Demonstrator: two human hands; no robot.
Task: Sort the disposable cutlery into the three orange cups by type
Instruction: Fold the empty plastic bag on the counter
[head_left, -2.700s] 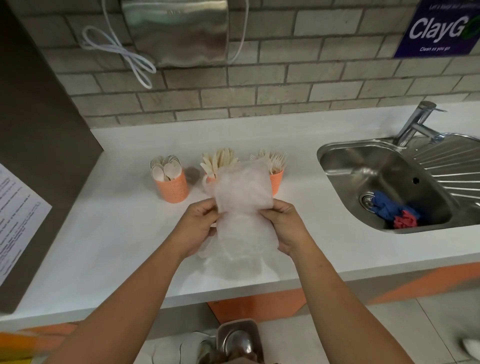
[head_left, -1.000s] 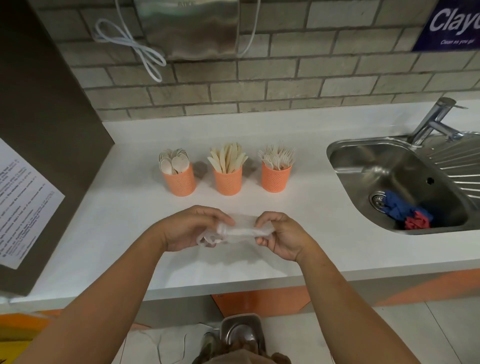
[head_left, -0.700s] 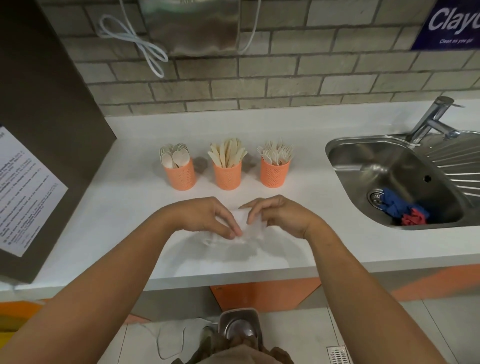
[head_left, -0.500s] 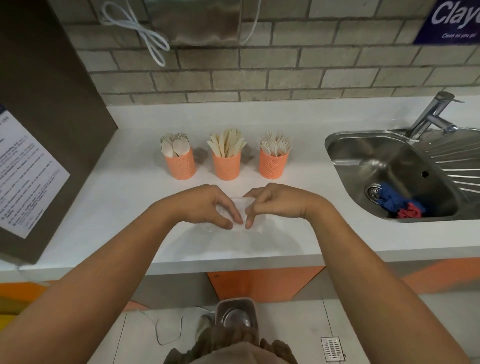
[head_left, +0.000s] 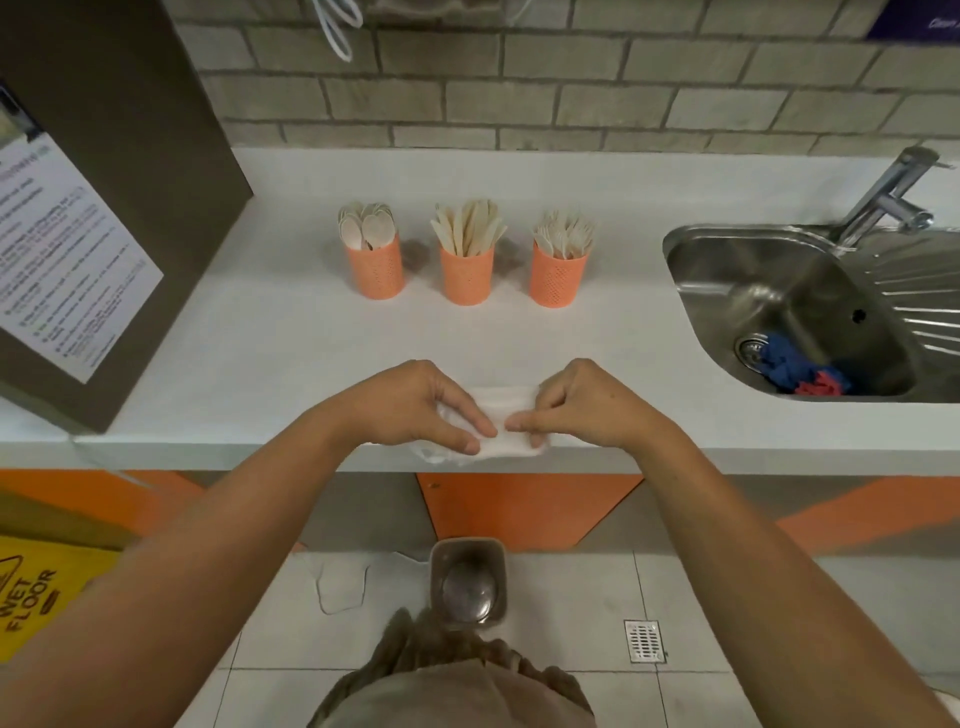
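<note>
The cutlery stands sorted in three orange cups set in a row on the white tabletop (head_left: 260, 338), near the brick wall and apart from one another. The left cup (head_left: 375, 267) holds spoons (head_left: 366, 228), bowls up. The middle cup (head_left: 466, 278) holds knives (head_left: 469, 228), fanned out. The right cup (head_left: 557, 280) holds forks (head_left: 564, 238), tines up.

Well in front of the cups, at the front edge of the tabletop, lies a folded, whitish plastic bag (head_left: 506, 413). Both hands are on it. The left hand (head_left: 415, 408) has its fingers curled down over the bag's left part, the thumb pressed at its near edge. The right hand (head_left: 582, 408) pinches the right part between fingertips and thumb. The fingertips of the two hands almost meet over the middle of the bag.

To the right, a steel sink (head_left: 691, 291) is sunk into the tabletop, with blue and red cloths (head_left: 795, 370) beside its drain and a tap (head_left: 888, 192) behind it. At the left stands a brown panel (head_left: 156, 156) bearing a printed sheet (head_left: 67, 275). A yellow wet-floor sign (head_left: 36, 597) shows below on the floor.
</note>
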